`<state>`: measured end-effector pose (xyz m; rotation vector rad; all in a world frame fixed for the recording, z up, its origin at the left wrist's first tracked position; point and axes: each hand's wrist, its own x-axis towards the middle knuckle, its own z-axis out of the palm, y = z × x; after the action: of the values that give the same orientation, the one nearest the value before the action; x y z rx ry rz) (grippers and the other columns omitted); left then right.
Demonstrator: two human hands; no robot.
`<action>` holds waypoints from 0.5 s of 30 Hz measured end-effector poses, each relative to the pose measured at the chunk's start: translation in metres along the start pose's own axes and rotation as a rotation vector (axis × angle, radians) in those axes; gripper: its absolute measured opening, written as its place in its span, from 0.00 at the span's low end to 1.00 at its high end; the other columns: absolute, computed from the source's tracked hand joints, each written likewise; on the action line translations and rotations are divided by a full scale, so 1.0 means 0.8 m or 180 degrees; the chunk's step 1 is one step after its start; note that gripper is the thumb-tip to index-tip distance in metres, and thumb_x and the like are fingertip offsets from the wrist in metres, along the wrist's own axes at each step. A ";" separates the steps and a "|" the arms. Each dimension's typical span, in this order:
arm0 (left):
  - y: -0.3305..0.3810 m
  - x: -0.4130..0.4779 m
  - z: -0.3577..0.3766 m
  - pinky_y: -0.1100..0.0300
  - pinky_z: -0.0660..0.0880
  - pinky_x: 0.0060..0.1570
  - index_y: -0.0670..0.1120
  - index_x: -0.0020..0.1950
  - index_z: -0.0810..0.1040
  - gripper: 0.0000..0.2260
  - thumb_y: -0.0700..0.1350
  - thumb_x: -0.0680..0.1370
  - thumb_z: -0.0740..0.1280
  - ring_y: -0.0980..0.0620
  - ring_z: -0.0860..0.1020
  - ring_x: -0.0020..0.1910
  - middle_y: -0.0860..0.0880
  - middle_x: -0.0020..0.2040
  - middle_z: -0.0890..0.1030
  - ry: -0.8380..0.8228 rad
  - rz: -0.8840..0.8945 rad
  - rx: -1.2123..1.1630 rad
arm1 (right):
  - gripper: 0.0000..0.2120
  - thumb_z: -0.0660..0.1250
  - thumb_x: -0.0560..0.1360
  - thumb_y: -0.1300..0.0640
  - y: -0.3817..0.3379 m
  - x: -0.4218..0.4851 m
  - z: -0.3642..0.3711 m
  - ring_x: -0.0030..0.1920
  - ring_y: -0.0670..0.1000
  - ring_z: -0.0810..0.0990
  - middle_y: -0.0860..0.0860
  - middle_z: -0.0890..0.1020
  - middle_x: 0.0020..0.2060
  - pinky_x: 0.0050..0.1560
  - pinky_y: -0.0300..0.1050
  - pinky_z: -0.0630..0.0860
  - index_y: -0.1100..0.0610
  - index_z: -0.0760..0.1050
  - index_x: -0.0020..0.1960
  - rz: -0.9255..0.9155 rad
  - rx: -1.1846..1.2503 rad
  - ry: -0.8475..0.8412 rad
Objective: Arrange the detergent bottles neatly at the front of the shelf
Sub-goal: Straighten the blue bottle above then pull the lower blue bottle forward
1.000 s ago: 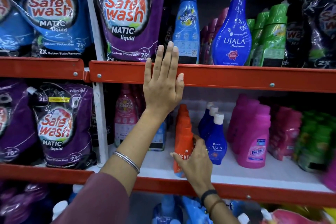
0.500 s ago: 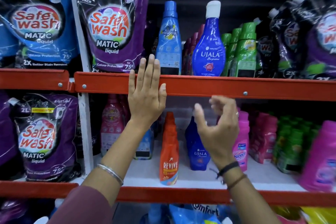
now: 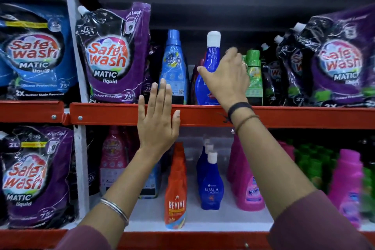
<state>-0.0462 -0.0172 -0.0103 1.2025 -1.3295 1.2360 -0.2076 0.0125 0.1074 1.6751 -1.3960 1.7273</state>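
Our right hand (image 3: 225,79) reaches, fingers spread and not yet closed, around the blue Ujala bottle (image 3: 209,71) at the upper shelf's front; our left hand (image 3: 157,126) lies flat on the red shelf edge (image 3: 304,116); a careless grab could topple its green neighbour (image 3: 253,75)

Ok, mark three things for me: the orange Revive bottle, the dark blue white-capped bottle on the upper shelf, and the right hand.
Revive bottle (image 3: 176,204): head view, on its front label.
Dark blue bottle (image 3: 212,58): head view, on its neck below the white cap.
Right hand (image 3: 227,78): head view, on the back of the hand.
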 end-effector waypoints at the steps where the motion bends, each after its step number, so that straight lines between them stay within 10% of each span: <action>1: -0.001 0.000 0.001 0.48 0.44 0.76 0.42 0.78 0.55 0.26 0.52 0.82 0.50 0.47 0.54 0.77 0.43 0.78 0.58 0.0018 0.0010 0.0002 | 0.31 0.69 0.69 0.41 -0.001 0.001 -0.003 0.60 0.61 0.74 0.59 0.74 0.60 0.49 0.52 0.73 0.62 0.67 0.62 0.0019 -0.0080 -0.0045; 15: 0.000 -0.003 0.002 0.47 0.44 0.76 0.42 0.78 0.54 0.27 0.52 0.81 0.50 0.47 0.52 0.78 0.44 0.78 0.56 0.0075 0.0030 -0.0035 | 0.22 0.65 0.70 0.39 -0.010 -0.019 -0.081 0.49 0.52 0.76 0.50 0.76 0.52 0.39 0.45 0.63 0.55 0.72 0.54 -0.0273 0.0301 0.0575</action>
<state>-0.0460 -0.0190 -0.0125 1.1718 -1.3245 1.2445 -0.2327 0.0746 0.1089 1.5579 -1.1623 1.8696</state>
